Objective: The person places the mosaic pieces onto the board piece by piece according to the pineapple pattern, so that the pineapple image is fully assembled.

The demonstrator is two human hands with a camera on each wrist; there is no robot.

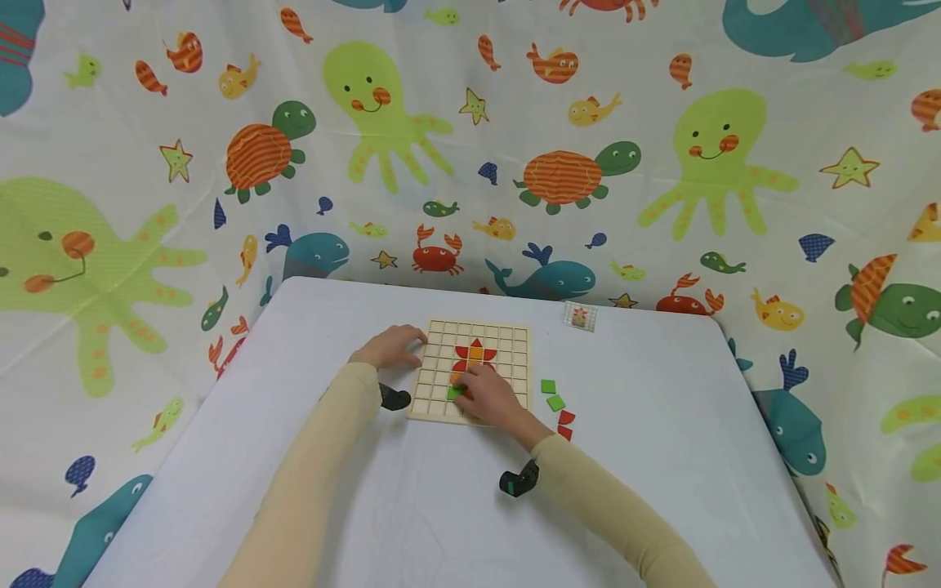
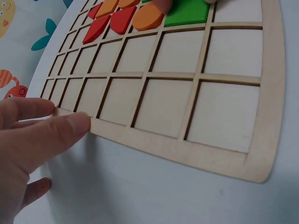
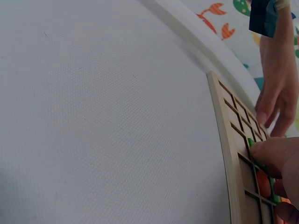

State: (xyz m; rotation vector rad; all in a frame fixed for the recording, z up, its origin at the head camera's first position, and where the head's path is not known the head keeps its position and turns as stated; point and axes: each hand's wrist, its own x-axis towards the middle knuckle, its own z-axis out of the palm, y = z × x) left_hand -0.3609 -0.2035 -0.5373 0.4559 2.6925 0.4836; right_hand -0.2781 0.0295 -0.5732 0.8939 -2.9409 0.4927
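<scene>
A wooden grid board point(image 1: 430, 407) lies on the white table. My left hand point(image 1: 388, 347) touches its left edge; in the left wrist view the thumb point(image 2: 77, 122) rests at the frame. With fingertips on both sides, my right hand point(image 1: 494, 398) pinches a green square tile point(image 2: 187, 14) at a cell in the board's lower part. Beside that tile is an orange round piece point(image 2: 148, 19), next to a red petal-shaped piece point(image 2: 123, 21). Above, red pieces flank an orange square point(image 1: 475, 354), with a red triangle point(image 1: 476, 343) on top. The right hand hides part of the pattern.
Right of the board lie loose green squares point(image 1: 548, 385) and red pieces point(image 1: 565, 417). A small printed pattern card point(image 1: 580, 317) lies near the table's back edge. A sea-animal curtain point(image 1: 470, 147) hangs behind the table.
</scene>
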